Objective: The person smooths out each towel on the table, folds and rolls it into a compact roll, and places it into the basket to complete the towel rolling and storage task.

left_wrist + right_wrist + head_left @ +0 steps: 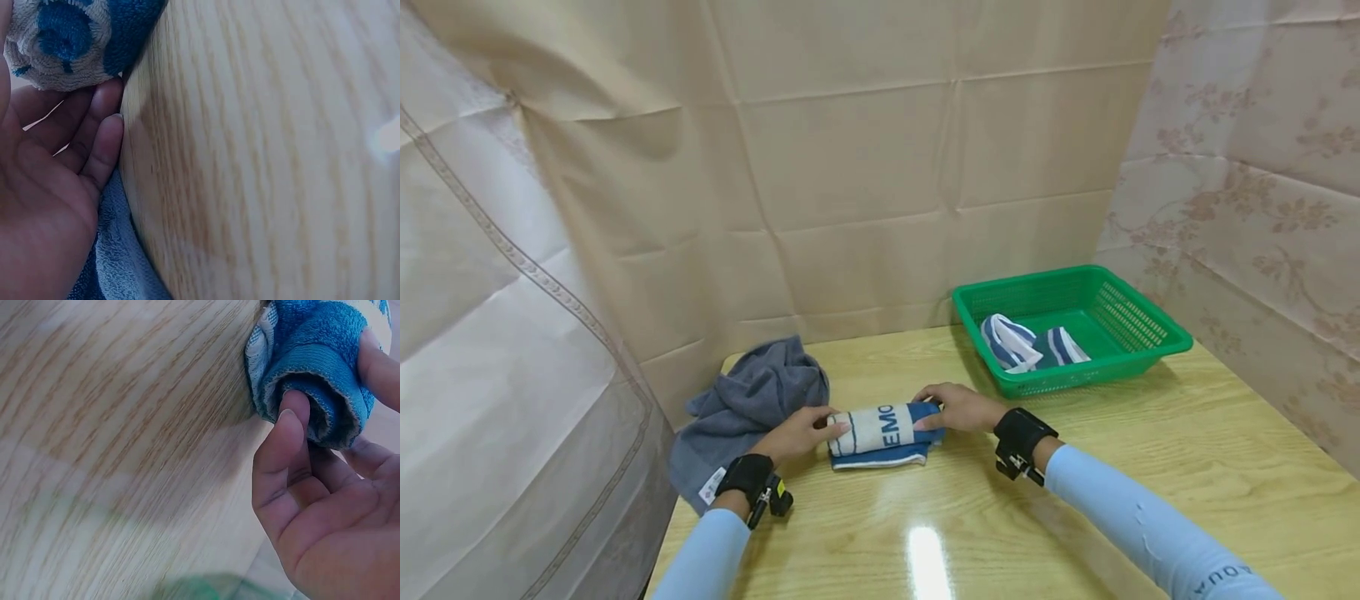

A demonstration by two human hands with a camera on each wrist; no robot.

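Observation:
A blue and white towel (874, 428) with dark lettering lies on the table, mostly rolled up, with a flat blue flap with a white edge on the near side. My left hand (805, 435) grips the roll's left end, thumb on top and fingers behind. At the other end, my right hand (961, 408) holds the roll with its thumb on top. In the right wrist view, a fingertip sits at the spiral opening of the blue roll end (319, 394). The left wrist view shows the white and blue coiled end (62, 44) above the curled fingers.
A crumpled grey towel (752, 404) with a white tag lies left, beside my left wrist. At the back right stands a green plastic basket (1112, 367) holding striped blue and white cloths (1011, 342). The wooden table (1000, 533) meets a beige curtain (850, 167) behind.

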